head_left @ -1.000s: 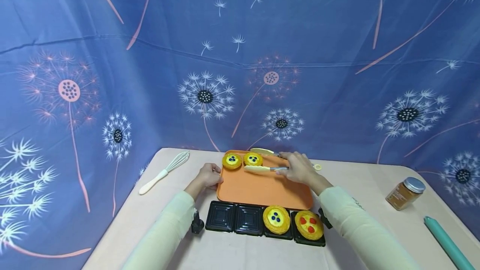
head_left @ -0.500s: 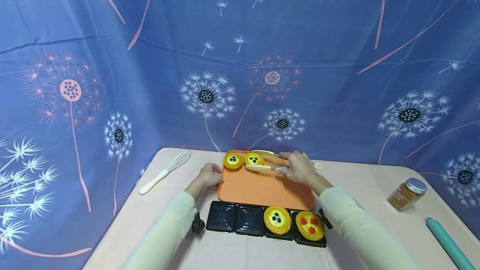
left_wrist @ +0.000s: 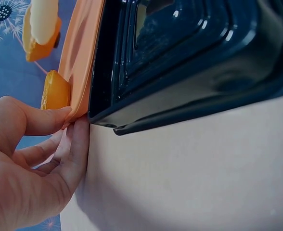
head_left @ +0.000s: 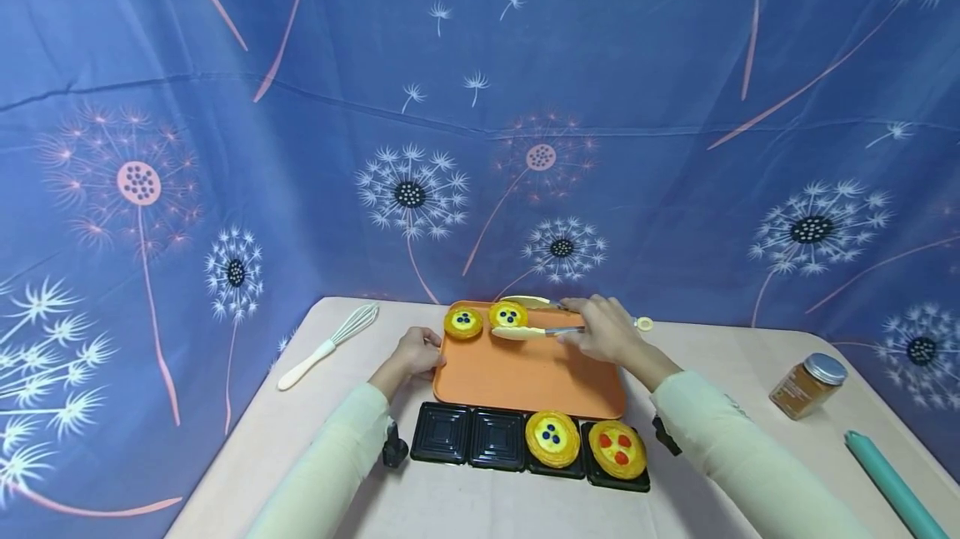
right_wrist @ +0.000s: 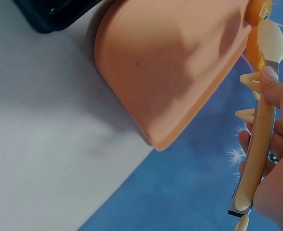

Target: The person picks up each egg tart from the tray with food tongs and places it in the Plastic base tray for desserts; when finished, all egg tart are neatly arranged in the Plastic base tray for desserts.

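My left hand [head_left: 414, 351] pinches the left edge of the orange tray [head_left: 517, 372], thumb on top and fingers underneath. My right hand [head_left: 609, 331] grips a pair of tongs [right_wrist: 261, 139] with cream-coloured tips and metal arms. The tips stand either side of a blueberry-topped egg tart [head_left: 508, 314] over the tray's back. In the left wrist view that tart [left_wrist: 41, 47] shows a gap from the tray surface, partly hidden by a tong tip. A second blueberry tart [head_left: 462, 323] sits at the tray's back left corner.
A row of black square plastic boxes [head_left: 441, 432] lies before the tray. The two right ones hold a blueberry tart [head_left: 552, 439] and a strawberry-topped tart [head_left: 617, 450]. A whisk [head_left: 328, 347] lies left; a jar [head_left: 808, 386] and green cylinder [head_left: 892, 481] are right.
My right hand and the tongs have moved slightly right, and the tart between the tips has shifted a little up and right, away from the other tart. My left hand stays at the tray's edge.
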{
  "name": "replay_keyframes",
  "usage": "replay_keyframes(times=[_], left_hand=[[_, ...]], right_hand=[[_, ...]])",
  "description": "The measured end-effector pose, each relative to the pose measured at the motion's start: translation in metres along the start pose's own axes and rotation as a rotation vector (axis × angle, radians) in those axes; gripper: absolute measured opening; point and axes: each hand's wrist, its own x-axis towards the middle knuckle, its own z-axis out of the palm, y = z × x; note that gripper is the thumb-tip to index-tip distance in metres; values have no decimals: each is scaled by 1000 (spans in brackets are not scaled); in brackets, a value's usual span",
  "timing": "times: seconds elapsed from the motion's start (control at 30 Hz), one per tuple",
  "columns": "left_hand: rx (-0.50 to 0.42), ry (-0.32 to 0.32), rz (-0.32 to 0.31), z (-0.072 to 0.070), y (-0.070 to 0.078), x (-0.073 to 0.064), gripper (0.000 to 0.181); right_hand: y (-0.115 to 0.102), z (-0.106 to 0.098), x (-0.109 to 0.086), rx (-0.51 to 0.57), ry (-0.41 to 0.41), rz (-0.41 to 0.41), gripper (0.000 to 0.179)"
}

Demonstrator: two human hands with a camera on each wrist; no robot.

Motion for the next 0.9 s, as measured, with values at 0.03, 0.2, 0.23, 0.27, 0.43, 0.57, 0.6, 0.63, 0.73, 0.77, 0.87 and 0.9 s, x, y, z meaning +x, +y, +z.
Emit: replay_keyframes(times=[0.03, 0.2, 0.23, 0.27, 0.43, 0.57, 0.6, 0.63, 0.73, 0.77, 0.87, 0.9], left_hand=[[2, -2, 1, 0, 0, 0, 24], [-6, 0, -6, 1, -1, -1, 25], [-8, 3, -8, 1, -1, -1, 26], [-9, 6, -10, 2, -2, -1, 26], [-4, 7, -11, 2, -3, -1, 26], [-2, 7, -1, 2, -1, -2, 25], [-1, 7, 5, 1, -1, -2, 25], [0, 8, 6, 1, -1, -3, 24], [2, 5, 12, 1, 0, -4, 25], [1, 4, 11, 0, 1, -5, 25], [2, 1, 13, 0, 1, -5, 25], [1, 1, 13, -1, 2, -5, 25]], right_hand=[[-1, -2, -2, -1, 4, -7, 63], [-4, -14, -11, -3, 32, -69, 64], [-5, -16, -13, -5, 39, -83, 64], [-6, -18, -16, -6, 46, -95, 64], [-14, -31, -28, -14, 65, -148, 64], [-20, -40, -38, -13, 61, -185, 63], [-21, -42, -41, -10, 59, -194, 62], [-23, -44, -43, -10, 57, -202, 62], [-30, -49, -52, -4, 50, -224, 60], [-32, -50, -54, 3, 47, -228, 60], [-38, -53, -61, 23, 48, -239, 60], [-40, -54, -62, 28, 53, -242, 60]])
